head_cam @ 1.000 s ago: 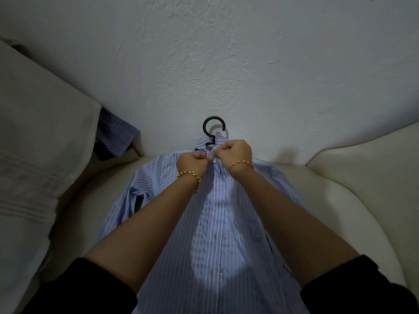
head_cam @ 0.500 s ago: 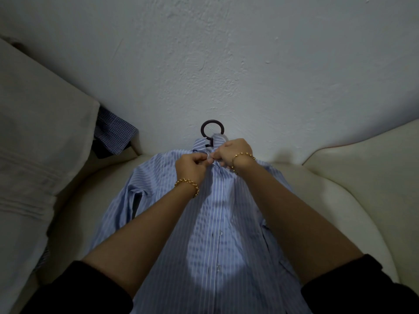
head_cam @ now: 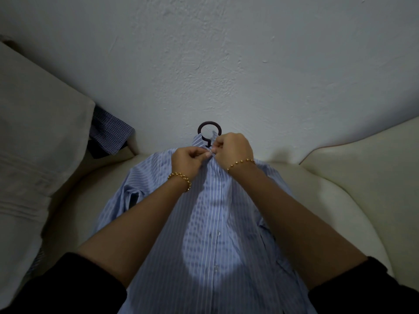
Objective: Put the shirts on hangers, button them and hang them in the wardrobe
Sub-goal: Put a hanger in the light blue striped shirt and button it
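Lying front-up on the cream sofa (head_cam: 362,177), the shirt (head_cam: 215,223) was already on its hanger (head_cam: 208,123), whose hook poked out past the collar towards the wall. Both hands met at the collar: the left hand (head_cam: 188,160) and right hand (head_cam: 233,148) each pinched a placket edge, fingers curled tight around the top button (head_cam: 210,151). Judging from this, the small button could slip from the fingertips or miss its hole if the two edges slid apart, and tugging might shift the shirt on the hanger. Counted: two shirts, this one and a checked shirt (head_cam: 108,132) beside the cushion (head_cam: 34,143); two hands; one hanger; three buttons in view.
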